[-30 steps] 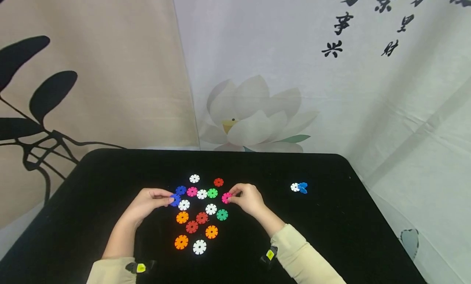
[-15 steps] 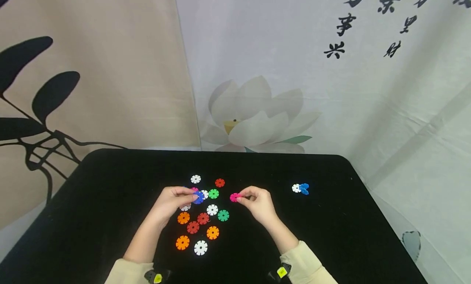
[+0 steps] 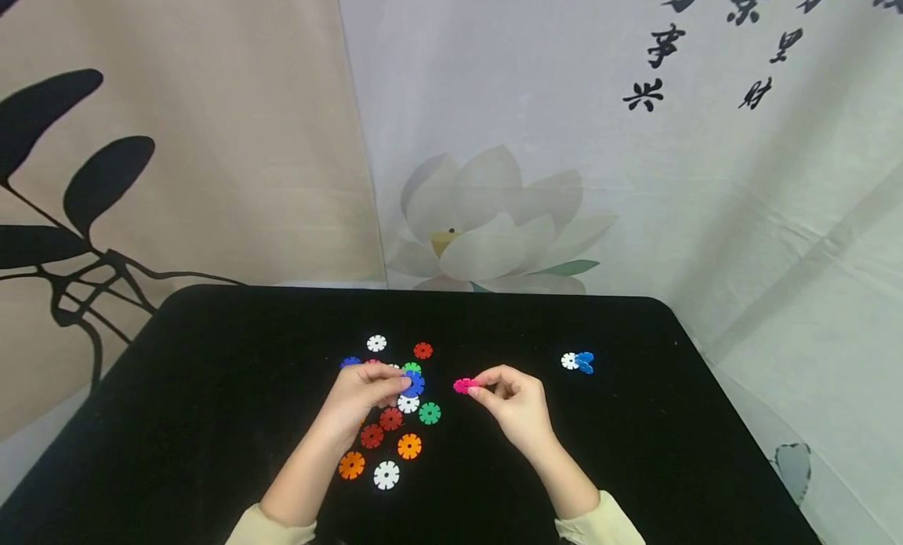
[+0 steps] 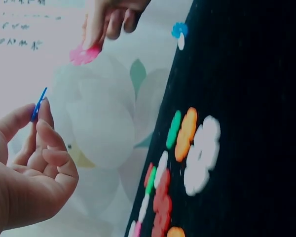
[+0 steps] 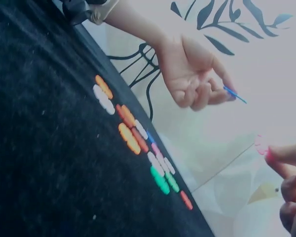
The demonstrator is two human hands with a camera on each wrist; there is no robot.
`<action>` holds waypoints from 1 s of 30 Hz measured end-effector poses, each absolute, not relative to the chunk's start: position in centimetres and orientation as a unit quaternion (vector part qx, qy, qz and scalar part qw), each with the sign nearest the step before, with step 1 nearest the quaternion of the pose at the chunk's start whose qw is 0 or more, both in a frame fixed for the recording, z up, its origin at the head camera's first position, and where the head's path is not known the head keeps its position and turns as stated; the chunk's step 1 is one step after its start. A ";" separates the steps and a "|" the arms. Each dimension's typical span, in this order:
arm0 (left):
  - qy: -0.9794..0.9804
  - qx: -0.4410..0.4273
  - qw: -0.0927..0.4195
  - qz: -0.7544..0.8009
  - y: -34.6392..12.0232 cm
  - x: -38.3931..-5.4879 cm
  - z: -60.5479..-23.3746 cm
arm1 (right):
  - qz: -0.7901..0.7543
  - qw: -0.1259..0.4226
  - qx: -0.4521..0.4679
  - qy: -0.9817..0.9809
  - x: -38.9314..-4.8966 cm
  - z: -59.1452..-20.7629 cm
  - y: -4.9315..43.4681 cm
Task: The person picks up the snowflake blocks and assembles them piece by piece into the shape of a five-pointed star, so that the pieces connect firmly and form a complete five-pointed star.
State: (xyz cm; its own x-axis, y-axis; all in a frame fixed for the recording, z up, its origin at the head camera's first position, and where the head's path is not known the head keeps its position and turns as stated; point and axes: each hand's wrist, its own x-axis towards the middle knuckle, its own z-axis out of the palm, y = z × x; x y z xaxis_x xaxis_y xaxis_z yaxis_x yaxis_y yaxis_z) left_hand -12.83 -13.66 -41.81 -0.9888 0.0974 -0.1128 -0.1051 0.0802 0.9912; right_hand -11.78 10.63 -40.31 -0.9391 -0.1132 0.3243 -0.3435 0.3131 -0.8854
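My left hand [image 3: 363, 400] pinches a blue notched plastic disc [image 3: 414, 383] between thumb and index finger. In the left wrist view the blue disc [image 4: 39, 104] is seen edge-on, raised above the table. Across from it, my right hand [image 3: 517, 408] grips a pink notched disc [image 3: 463, 386] by its edge, tilted and also held up. A gap separates the two discs. In the head view my left hand covers some of the loose discs behind it; a white disc [image 3: 408, 404] and a green disc [image 3: 429, 413] show just below the blue one.
Several loose discs lie on the black table [image 3: 247, 357], among them an orange disc [image 3: 409, 446], a red disc [image 3: 422, 350] and a white disc [image 3: 386, 475]. Further right lies a joined piece of white and blue discs [image 3: 578, 361]. A printed curtain [image 3: 494, 137] hangs behind the table.
My left hand has lifted the blue disc and carried it right over the loose discs. My right hand has lifted the pink disc and moved right, tilting it flatter to the view.
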 end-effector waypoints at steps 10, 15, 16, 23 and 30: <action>0.710 -0.001 0.084 0.699 -11.6 -11.6 -40.9 | 0.577 0.144 0.197 -0.780 -10.7 -39.6 10.2; 0.696 -0.008 0.087 0.713 -11.0 -11.3 -41.0 | 0.575 0.150 0.222 -0.773 -10.6 -39.7 10.1; 0.692 -0.012 0.087 0.716 -10.9 -11.3 -40.9 | 0.575 0.151 0.226 -0.771 -10.5 -39.7 10.1; 0.685 -0.029 0.077 0.724 -10.4 -11.1 -41.0 | 0.577 0.164 0.252 -0.759 -10.4 -39.7 9.9; 0.690 -0.037 0.077 0.719 -9.8 -10.8 -40.9 | 0.566 0.201 0.302 -0.740 -10.3 -39.7 9.7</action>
